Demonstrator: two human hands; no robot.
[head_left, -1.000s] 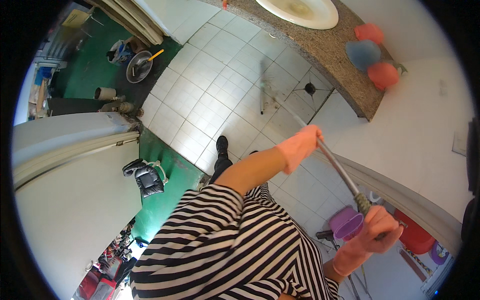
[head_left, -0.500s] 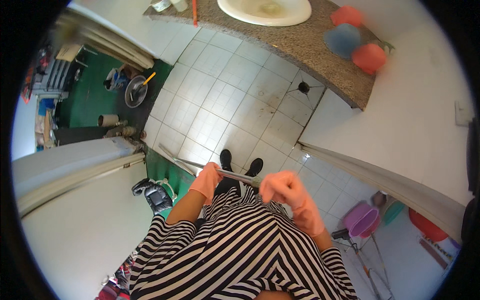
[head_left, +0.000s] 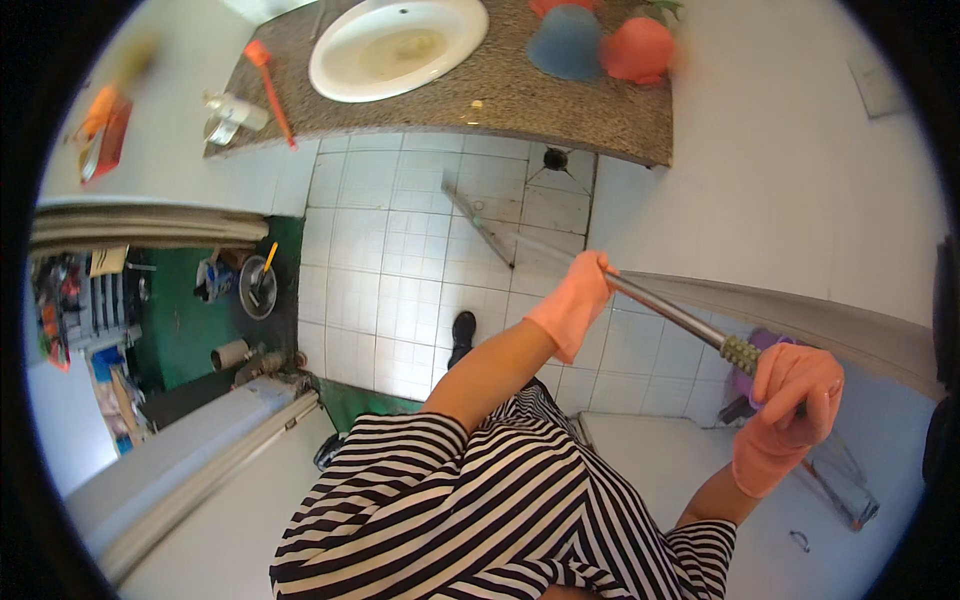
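Observation:
A floor squeegee, its metal pole (head_left: 670,312) slanting across in front of me, has its long thin blade (head_left: 482,224) down on the white floor tiles. My left hand (head_left: 575,303), in a pink rubber glove, is closed round the middle of the pole. Farther right and nearer to me, my right hand (head_left: 795,400), gloved the same way, grips the pole's end just past a textured green-brown grip (head_left: 740,352).
A granite counter (head_left: 540,120) with a white basin (head_left: 325,85) spans the far side. Blue and red bowls (head_left: 565,45) sit at its right. A floor drain (head_left: 555,158) lies below. A doorway on the left shows a green floor (head_left: 175,310) and a metal basin (head_left: 258,290).
The squeegee's blade has swung from the lower left to the tiles near the drain. Both hands have moved right with the pole, and the view has turned rightward.

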